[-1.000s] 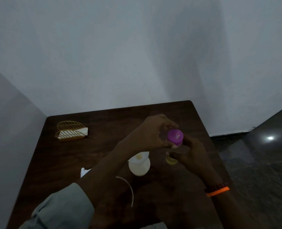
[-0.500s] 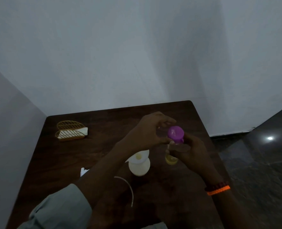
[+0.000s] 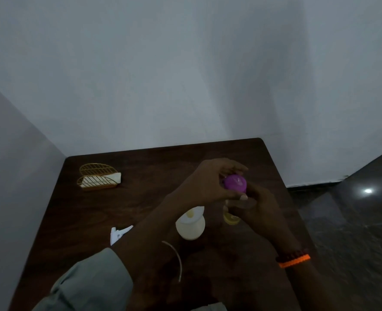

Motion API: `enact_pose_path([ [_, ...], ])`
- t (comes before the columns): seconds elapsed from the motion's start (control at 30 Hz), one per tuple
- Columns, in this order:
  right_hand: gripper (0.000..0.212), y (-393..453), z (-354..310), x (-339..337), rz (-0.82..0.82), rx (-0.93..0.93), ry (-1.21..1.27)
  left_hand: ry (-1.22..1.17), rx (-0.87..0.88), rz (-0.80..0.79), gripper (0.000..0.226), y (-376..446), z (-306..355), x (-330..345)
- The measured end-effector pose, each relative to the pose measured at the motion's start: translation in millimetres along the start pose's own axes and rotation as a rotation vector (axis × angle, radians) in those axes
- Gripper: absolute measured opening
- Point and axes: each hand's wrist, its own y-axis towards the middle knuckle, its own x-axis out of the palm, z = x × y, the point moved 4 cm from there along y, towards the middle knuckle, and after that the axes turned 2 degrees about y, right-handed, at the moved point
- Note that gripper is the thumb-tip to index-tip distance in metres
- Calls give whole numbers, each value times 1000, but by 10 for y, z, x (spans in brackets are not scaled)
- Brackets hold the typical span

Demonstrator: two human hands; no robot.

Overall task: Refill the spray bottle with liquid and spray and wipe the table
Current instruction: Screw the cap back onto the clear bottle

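Observation:
My right hand [image 3: 260, 209] grips a clear refill bottle [image 3: 231, 217] with yellowish liquid at its bottom, held above the dark wooden table [image 3: 140, 198]. My left hand [image 3: 208, 185] pinches the bottle's purple cap [image 3: 234, 184] from the left, thumb and fingers around it. A white spray bottle body [image 3: 191, 224] stands open-topped on the table just left of my hands, a funnel-like white piece at its mouth. The white spray trigger head [image 3: 118, 233] lies on the table partly hidden by my left forearm, and its thin curved dip tube [image 3: 176, 257] shows below.
A gold wire napkin holder [image 3: 98, 179] with white napkins stands at the table's far left. Grey walls meet the table's left and far edges. The right table edge drops to a dark tiled floor [image 3: 353, 221].
The purple cap has tilted so its top faces me more, and my left fingers have shifted around it. The bottle sits slightly higher in my hands.

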Motion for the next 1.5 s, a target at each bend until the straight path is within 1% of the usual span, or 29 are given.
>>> enact_pose_path([
  [0.1,49,-9,14,-61,27,7,-3,-33,-18,44,64,-38,-79,-97],
  [0.27,63,-1,80,-108,21,26,-30,-45,-35,74,60,-82,-139,-143],
  [0.37,59,19,50,-77,9,21,-20,-65,-31,39,58,-78,-120,-91],
  [0.5,48,30,0,-61,22,7,-27,-29,-19,59,64,-68,-78,-46],
  [0.57,50,36,11,-56,19,6,-24,-13,-6,59,65,-57,-52,-31],
  [0.63,57,38,23,-51,14,-3,-21,-4,5,59,65,-50,-32,-10],
  [0.7,59,36,27,-54,12,-12,-23,3,17,74,64,-53,-17,16],
  [0.83,56,41,22,-80,7,-21,-26,15,25,78,61,-44,-11,23],
  [0.97,46,53,30,-113,-23,-18,-57,13,49,55,63,-30,11,-16],
  [1.2,48,93,-47,-165,-37,-65,-112,62,119,47,62,-14,68,-101],
  [1.3,51,159,-159,-193,-39,-95,-133,65,144,78,60,-8,108,-204],
  [1.43,58,341,-492,-189,-61,-199,-141,51,132,128,60,-8,147,-506],
  [1.5,65,487,-690,-145,-73,-269,-166,49,112,178,60,-38,144,-726],
])
